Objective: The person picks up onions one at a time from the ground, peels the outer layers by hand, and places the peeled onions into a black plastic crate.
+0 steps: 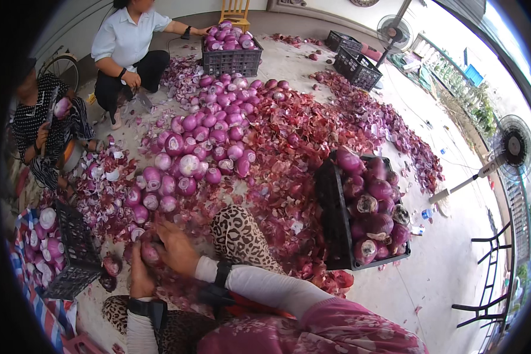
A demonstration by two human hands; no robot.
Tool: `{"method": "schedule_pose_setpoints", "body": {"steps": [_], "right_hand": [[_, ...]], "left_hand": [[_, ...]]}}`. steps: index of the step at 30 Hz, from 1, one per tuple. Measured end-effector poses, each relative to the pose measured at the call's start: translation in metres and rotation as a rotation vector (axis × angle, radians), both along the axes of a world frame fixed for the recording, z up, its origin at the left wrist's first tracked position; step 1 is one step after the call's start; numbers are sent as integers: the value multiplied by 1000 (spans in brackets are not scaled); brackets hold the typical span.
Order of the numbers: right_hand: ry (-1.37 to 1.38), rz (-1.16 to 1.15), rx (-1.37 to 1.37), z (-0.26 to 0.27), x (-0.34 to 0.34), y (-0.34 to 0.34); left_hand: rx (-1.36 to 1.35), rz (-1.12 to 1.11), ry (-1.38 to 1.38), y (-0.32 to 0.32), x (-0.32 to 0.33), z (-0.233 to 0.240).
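Between my two hands, low and left of centre, is a red onion (151,253). My left hand (141,274) holds it from the near left side, fingers pointing up the picture. My right hand (177,248) lies over its right side, slightly blurred. Just beyond my hands spreads a heap of peeled purple onions (189,165). Loose red onion skins (287,177) cover the floor to the right of the heap. Two darker onions (112,265) lie left of my left hand. Whether a tool is in either hand cannot be seen.
A black plastic crate (345,221) of unpeeled onions stands right of my knee. Another crate (77,252) stands tilted at left, beside a striped bag (20,261) holding onions. Two people squat at upper left, one holding a knife and an onion. A full crate (230,62) and standing fans (513,144) are farther off.
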State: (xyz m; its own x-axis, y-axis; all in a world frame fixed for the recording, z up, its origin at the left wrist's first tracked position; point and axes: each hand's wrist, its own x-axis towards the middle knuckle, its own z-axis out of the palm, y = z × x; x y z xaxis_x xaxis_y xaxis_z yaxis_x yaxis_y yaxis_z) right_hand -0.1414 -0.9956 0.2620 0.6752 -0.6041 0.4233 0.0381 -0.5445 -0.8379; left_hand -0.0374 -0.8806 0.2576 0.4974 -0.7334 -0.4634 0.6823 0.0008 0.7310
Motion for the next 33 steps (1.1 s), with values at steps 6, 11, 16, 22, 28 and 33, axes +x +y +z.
{"method": "schedule_pose_setpoints", "body": {"steps": [6, 11, 16, 22, 28, 33], "right_hand": [[-20, 7, -10, 3, -3, 0], [-31, 25, -19, 6, -4, -3], [-11, 9, -20, 6, -1, 0], [85, -32, 23, 12, -6, -2], [158, -14, 29, 9, -6, -4], [154, 10, -4, 6, -7, -5]], "left_hand": [[10, 20, -55, 0, -1, 2], [1, 20, -76, -1, 1, -1], [36, 27, -71, 3, 9, -11], [-42, 91, -29, -1, 6, -14], [-27, 95, -72, 0, 7, -15], [-2, 110, -56, 1, 10, -22]]}}
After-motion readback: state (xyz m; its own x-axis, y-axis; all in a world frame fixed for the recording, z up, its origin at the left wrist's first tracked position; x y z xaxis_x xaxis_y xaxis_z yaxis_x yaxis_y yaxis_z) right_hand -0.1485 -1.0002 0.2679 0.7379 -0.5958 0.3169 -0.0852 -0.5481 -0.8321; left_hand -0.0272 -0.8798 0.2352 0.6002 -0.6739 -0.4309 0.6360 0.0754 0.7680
